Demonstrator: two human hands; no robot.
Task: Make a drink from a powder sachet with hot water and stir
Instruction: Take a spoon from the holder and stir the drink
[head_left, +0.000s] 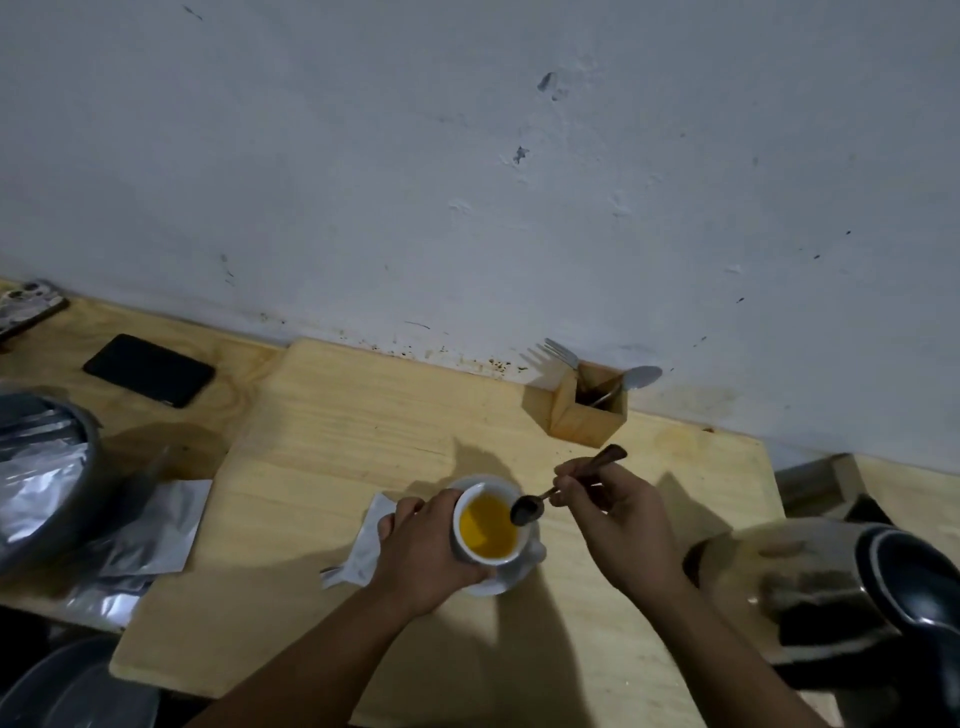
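A white cup (462, 540) holding orange-yellow liquid (488, 527) stands on a white saucer (511, 577) on the wooden board (332, 415). My left hand (421, 551) wraps around the cup's left side. My right hand (615, 519) grips a small spoon (527, 509) by its dark handle, and the bowl of the spoon hovers over the cup's right rim. A torn white sachet (363, 545) lies flat just left of the cup, partly under my left hand.
A steel kettle (810, 582) with a black lid sits at the right. A wooden holder (589, 410) with a fork and spoon stands by the wall. Silver foil packs (150, 525), a dark bowl (47, 467) and two phones (148, 370) lie at the left.
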